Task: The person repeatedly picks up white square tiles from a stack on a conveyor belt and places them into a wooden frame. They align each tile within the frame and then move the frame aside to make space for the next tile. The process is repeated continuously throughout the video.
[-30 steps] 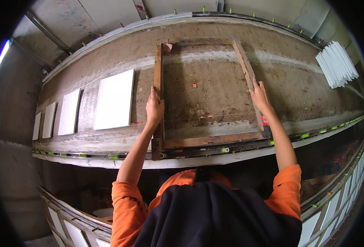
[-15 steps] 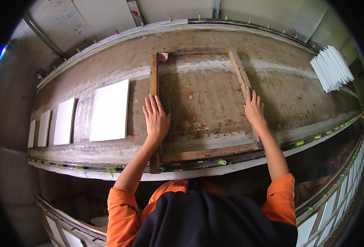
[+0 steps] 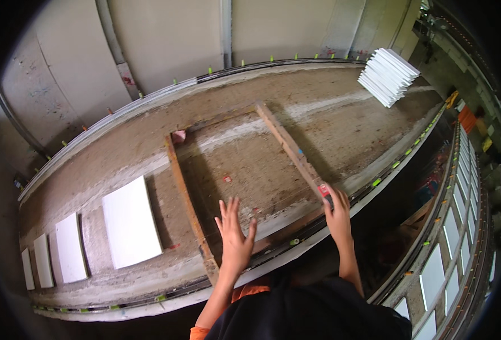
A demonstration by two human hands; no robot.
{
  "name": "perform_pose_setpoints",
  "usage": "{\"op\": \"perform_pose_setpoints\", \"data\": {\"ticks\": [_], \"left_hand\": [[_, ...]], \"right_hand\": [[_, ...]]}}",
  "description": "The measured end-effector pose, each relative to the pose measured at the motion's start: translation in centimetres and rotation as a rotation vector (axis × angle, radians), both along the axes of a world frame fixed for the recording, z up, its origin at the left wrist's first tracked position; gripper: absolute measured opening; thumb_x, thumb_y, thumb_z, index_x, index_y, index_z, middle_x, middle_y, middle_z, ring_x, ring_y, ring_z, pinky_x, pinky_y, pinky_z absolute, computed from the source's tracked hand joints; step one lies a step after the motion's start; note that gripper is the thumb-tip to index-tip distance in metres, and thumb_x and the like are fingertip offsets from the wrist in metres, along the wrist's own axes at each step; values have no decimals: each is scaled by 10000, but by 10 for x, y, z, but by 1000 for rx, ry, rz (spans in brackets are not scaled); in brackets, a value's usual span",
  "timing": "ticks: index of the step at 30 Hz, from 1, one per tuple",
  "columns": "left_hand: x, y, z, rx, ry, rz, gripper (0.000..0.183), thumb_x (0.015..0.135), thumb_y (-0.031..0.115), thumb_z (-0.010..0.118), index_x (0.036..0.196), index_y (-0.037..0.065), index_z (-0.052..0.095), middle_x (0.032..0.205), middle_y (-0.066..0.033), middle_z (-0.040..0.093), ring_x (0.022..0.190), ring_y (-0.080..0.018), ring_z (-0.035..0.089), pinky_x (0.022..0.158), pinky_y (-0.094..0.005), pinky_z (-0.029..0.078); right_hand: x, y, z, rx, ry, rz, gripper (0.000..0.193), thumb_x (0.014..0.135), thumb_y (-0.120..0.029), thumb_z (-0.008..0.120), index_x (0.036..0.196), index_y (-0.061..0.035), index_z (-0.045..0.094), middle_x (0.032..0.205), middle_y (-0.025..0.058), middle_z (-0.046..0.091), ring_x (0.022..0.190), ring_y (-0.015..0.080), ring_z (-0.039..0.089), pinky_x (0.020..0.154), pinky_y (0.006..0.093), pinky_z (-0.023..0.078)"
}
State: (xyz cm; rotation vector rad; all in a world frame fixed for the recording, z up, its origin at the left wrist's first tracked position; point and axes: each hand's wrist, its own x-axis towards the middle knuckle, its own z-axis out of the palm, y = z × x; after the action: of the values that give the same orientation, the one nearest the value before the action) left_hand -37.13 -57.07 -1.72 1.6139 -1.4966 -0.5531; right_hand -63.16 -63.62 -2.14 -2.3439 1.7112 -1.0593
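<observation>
Beige panelled wall [image 3: 165,34] with grey vertical strips [image 3: 226,34] behind a long, stained table [image 3: 329,127]

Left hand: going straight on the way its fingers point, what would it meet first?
Likely the small red patch on the tabletop, then the wooden frame's far bar; how high the left hand hovers is unclear.

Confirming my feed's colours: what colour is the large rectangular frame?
The frame is mottled brown; it shows best in the head view.

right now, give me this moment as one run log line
left hand: open, fingers spread | right hand: at red-and-black item, hold unclear | wooden frame: on table | white panels: left of frame
</observation>
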Motion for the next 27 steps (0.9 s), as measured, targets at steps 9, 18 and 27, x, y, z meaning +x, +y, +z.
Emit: {"op": "perform_pose_setpoints", "data": {"ticks": [9,18,27], "left_hand": [[-155,-39,16,-176,321,-433,235,839,44,520,1061,25,594,1017,-163,605,955,-344,556,882,-381,412],[-365,-103,-3,-183,265,-833,223,798,-19,536,1003,17,617,953,-149,621,935,-304,576,859,-374,427],[-527,-191,16,-382,6,-857,340,757,-48,546,1090,18,552,1083,-159,548,1084,-343,481,947,-405,363]], "right_hand": [[-154,30,-22,-132,-373,-471,225,832,58,477,991,-27,610,886,129,613,791,247,612,708,329,484],[-376,21,-73,209,-245,-757,274,850,-112,540,1107,-17,550,940,169,623,877,332,604,771,422,474],[-502,-36,-44,13,-454,-810,260,866,-73,538,1120,-18,544,935,157,626,812,288,625,709,364,499]]}}
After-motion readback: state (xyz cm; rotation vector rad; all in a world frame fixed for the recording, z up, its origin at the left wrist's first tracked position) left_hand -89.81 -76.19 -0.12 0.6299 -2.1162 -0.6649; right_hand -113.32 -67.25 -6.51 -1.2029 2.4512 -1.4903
